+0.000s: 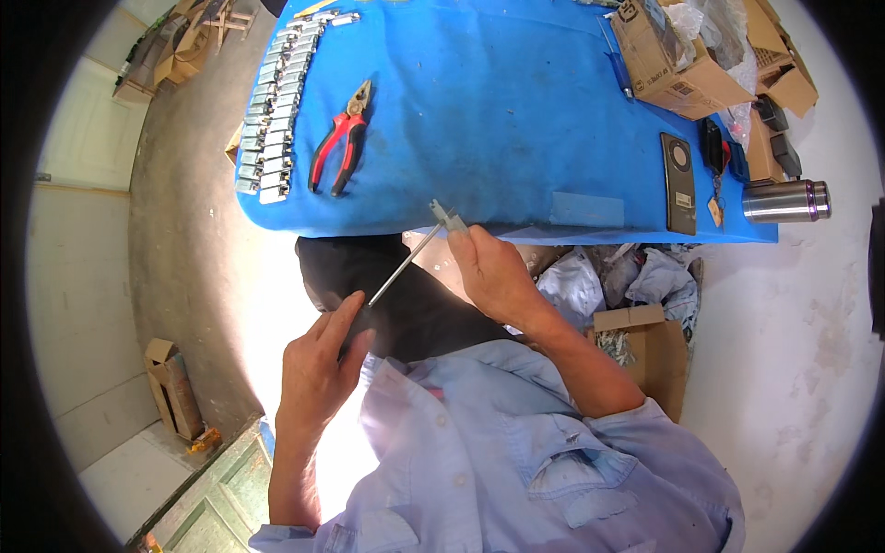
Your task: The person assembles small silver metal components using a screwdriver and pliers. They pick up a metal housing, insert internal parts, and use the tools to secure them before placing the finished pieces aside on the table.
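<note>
My left hand [320, 364] is closed round the dark handle of a screwdriver [403, 269], mostly hidden by the fingers. Its thin silver shaft slants up and right to a small grey metal fitting [452, 218]. That fitting is pinched between the thumb and fingers of my right hand [495, 272], just off the table's near edge. The shaft's tip meets the fitting, but the exact contact is too small to make out. On the blue cloth beyond lie red-and-black combination pliers [341, 147], jaws pointing away. Similar silver metal fittings [278, 115] are lined up in two columns at the left.
The blue-covered table [479, 120] spans the far side. On its right are a phone [679, 182], keys [714, 170], a steel flask [786, 201] and an open cardboard box [678, 69]. Below its edge are plastic bags [572, 281] and another cardboard box [654, 355].
</note>
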Motion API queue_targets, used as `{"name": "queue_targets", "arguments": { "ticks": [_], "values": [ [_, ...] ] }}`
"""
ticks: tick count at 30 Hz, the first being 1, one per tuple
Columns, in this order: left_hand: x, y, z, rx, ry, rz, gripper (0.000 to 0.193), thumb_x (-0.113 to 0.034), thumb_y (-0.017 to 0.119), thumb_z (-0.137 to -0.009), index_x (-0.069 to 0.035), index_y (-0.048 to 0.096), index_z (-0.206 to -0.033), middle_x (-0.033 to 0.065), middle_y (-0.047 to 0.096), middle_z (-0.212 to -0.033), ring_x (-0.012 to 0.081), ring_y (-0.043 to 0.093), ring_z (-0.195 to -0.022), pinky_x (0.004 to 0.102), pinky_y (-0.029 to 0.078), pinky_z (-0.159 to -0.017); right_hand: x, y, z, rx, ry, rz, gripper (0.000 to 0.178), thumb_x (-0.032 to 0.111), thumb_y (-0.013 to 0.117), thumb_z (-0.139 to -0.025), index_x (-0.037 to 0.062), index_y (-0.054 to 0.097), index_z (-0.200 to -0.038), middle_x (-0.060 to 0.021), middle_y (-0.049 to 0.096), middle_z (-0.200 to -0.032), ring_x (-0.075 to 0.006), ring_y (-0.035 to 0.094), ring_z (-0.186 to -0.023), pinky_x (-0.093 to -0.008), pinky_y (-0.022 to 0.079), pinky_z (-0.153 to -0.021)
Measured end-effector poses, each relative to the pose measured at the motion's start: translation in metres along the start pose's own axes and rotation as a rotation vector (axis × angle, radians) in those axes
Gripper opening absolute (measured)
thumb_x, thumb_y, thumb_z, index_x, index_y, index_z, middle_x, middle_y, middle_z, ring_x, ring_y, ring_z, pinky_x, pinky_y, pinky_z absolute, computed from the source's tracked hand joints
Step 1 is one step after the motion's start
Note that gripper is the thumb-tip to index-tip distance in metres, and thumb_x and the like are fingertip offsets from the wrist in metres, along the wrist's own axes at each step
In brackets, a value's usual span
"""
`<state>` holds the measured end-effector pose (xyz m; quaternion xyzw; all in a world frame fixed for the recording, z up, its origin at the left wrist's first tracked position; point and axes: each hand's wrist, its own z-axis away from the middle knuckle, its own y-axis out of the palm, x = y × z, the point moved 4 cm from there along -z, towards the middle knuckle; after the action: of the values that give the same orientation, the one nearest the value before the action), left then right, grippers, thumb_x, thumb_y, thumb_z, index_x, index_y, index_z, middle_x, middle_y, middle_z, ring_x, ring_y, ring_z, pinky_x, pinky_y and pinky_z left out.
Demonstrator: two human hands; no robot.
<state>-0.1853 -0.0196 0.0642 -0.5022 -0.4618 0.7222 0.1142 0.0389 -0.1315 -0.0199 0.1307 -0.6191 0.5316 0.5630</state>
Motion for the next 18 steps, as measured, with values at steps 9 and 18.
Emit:
{"name": "queue_targets", "arguments": {
  "ticks": [9, 18],
  "values": [
    [0.034, 0.019, -0.012, -0.015, -0.029, 0.209, 0.038, -0.015, 0.072, -0.094, -0.005, 0.068, -0.131, 0.0141, 0.064, -0.077, 0.0291, 0.061, -0.062, 0.0375, 0.049, -0.061, -0.009, 0.001, -0.002, 0.058, -0.001, -0.265, 0.048, 0.039, 0.050, -0.110, -0.0027, 0.054, -0.088, -0.0208, 0.052, -0.068, -0.0332, 0.046, -0.060, -0.0447, 0.041, -0.060],
    [-0.001, -0.009, -0.007, 0.032, -0.094, 0.127, 0.036, -0.015, 0.074, -0.094, 0.000, 0.069, -0.127, 0.0159, 0.070, -0.085, 0.0256, 0.066, -0.067, 0.0340, 0.051, -0.064, -0.009, 0.005, 0.001, 0.137, 0.090, -0.409, 0.042, 0.037, 0.046, -0.112, 0.0071, 0.050, -0.083, 0.0032, 0.045, -0.068, -0.0084, 0.040, -0.061, -0.0293, 0.036, -0.054]
  ]
}}
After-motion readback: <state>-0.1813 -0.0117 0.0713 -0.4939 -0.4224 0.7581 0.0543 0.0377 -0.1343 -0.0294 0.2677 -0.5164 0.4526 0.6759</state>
